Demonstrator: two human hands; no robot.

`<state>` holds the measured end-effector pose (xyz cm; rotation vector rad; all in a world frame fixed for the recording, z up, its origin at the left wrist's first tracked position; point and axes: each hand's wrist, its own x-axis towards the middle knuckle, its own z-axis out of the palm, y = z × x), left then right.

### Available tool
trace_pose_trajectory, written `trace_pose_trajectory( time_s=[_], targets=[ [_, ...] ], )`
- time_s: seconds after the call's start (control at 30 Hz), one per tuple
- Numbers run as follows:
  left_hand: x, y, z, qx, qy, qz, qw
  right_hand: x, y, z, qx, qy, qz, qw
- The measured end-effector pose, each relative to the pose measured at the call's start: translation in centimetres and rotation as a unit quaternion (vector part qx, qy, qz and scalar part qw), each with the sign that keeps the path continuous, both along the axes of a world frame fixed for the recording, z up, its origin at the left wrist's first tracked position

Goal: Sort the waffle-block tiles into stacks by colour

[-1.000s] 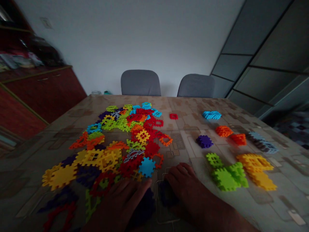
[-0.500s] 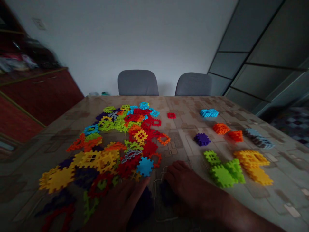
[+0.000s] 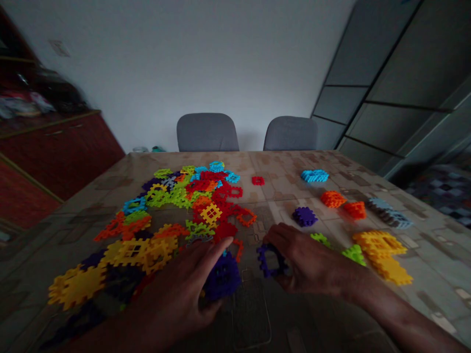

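Note:
My right hand [image 3: 290, 252], its fingers closed, grips a dark purple toothed tile [image 3: 262, 260] with a large opening in its middle, raised over the table. My left hand [image 3: 184, 284] is curled around a small stack of purple toothed tiles [image 3: 222, 277], thumb below and index finger above. Behind the left hand spreads a mixed pile of toothed plastic tiles: yellow tiles [image 3: 142, 250], a red tile [image 3: 225, 229], orange tiles [image 3: 172, 230] and green tiles [image 3: 176, 196]. Part of this pile is hidden by the left hand.
To the right stand sorted stacks: purple [image 3: 304, 216], blue [image 3: 315, 175], orange [image 3: 333, 198], grey [image 3: 389, 213], yellow [image 3: 382, 250] and green [image 3: 355, 254], the last partly behind my right arm. A lone red tile [image 3: 258, 181] lies mid-table. Two grey chairs [image 3: 208, 133] stand beyond the table [image 3: 279, 162].
Both hands have risen from the near table area. The purple tile in my right hand and the purple stack at my left hand now show clearly. The view has shifted slightly.

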<state>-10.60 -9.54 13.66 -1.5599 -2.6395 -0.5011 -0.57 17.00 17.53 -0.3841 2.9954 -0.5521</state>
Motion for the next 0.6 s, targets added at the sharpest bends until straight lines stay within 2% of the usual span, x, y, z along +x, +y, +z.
trace_pose_trajectory(
  time_s=[0.07,0.13,0.23,0.33,0.43,0.5,0.6],
  targets=[
    [-1.7,2.5,1.1,-0.003,-0.022,-0.016,1.0,-1.1,3.0,0.8,0.027,0.023,-0.022,0.999],
    [-3.5,5.5,2.0,0.001,-0.024,-0.029,0.999,-2.6,6.6,1.5,0.083,0.016,-0.078,0.993],
    [-6.2,10.8,2.4,0.004,-0.016,-0.046,0.999,-4.9,11.9,2.0,0.115,0.005,-0.127,0.985],
    [-8.4,16.4,1.6,-0.002,-0.016,-0.055,0.998,-6.9,16.0,1.5,0.146,-0.023,-0.156,0.977],
    [-9.8,21.4,0.3,-0.006,-0.018,-0.056,0.998,-8.5,18.5,0.2,0.169,-0.056,-0.162,0.97],
    [-10.3,23.9,-0.7,-0.012,-0.023,-0.061,0.998,-9.2,19.4,-0.8,0.176,-0.074,-0.155,0.969],
    [-10.5,26.5,-2.0,-0.023,-0.031,-0.067,0.997,-10.0,20.3,-2.1,0.176,-0.088,-0.134,0.971]
  ],
)
